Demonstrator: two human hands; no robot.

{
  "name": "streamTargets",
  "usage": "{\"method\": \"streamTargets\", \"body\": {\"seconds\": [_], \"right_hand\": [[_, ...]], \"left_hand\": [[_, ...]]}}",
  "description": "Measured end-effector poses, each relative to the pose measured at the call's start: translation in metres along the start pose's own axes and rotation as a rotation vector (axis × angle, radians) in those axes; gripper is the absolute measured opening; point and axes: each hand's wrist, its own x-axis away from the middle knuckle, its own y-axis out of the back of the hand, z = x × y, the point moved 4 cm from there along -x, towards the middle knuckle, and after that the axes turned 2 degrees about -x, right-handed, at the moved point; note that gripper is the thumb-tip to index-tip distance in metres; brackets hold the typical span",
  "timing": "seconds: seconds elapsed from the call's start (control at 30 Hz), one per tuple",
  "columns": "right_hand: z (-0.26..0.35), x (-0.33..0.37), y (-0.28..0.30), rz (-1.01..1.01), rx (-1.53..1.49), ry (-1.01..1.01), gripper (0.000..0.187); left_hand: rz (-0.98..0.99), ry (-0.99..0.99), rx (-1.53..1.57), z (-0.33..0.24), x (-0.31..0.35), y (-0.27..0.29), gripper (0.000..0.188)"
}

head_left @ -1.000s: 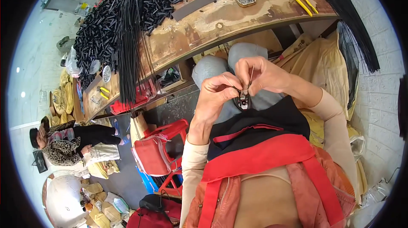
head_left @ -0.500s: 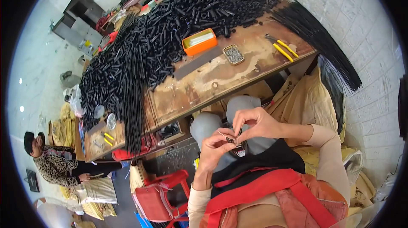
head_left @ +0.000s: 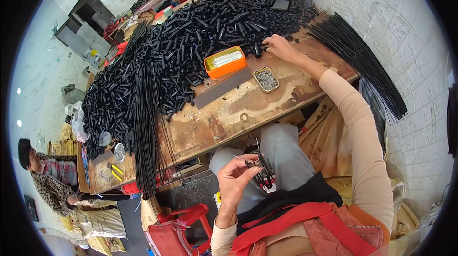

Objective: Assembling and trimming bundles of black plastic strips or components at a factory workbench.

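My left hand (head_left: 234,179) is above my lap, thumb and fingers pinched on a small black piece (head_left: 249,163) with thin pale wire ends sticking out. Below and beside it, thin black rods (head_left: 265,174) rest across my lap. My right arm stretches over the table, and my right hand (head_left: 282,47) is at the near right edge of a heap of short black tubes (head_left: 229,17). Its fingertips are bent together against small black parts; what they grip is too small to make out. A short black tube (head_left: 258,50) stands just left of them.
An orange box (head_left: 224,71) of white sticks, a dark flat strip (head_left: 223,88) and a small metal-parts tray (head_left: 266,79) are on the table (head_left: 229,117). Long black rods (head_left: 148,132) overhang its edge. Yellow-handled pliers (head_left: 115,172) lie left. A person (head_left: 55,175) is at far left.
My right hand has left the piece at my lap and reached forward to the heap's edge; its forearm now covers most of the right-hand pliers. The left hand keeps its piece.
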Motion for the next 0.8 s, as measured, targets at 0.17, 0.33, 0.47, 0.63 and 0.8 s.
{"method": "streamTargets", "body": {"seconds": [0.17,0.33,0.47,0.63,0.8], "right_hand": [[0.053,0.012,0.001,0.09,-0.303,-0.187,0.015],[0.212,0.072,0.049,0.527,-0.935,-0.408,0.018],[0.274,0.086,0.094,0.812,-0.909,-0.287,0.019],[0.293,0.1,0.117,0.802,-0.947,-0.327,0.017],[0.305,0.111,0.122,0.735,-1.008,-0.225,0.015]], "left_hand": [[-0.042,0.076,0.036,0.009,0.002,0.011,0.014],[0.133,0.208,-0.091,0.01,-0.01,-0.015,0.024],[0.281,0.159,-0.055,-0.014,-0.009,-0.045,0.037],[0.289,0.103,0.006,-0.028,0.004,-0.051,0.044],[0.259,0.081,0.029,-0.033,0.021,-0.053,0.042]]}}
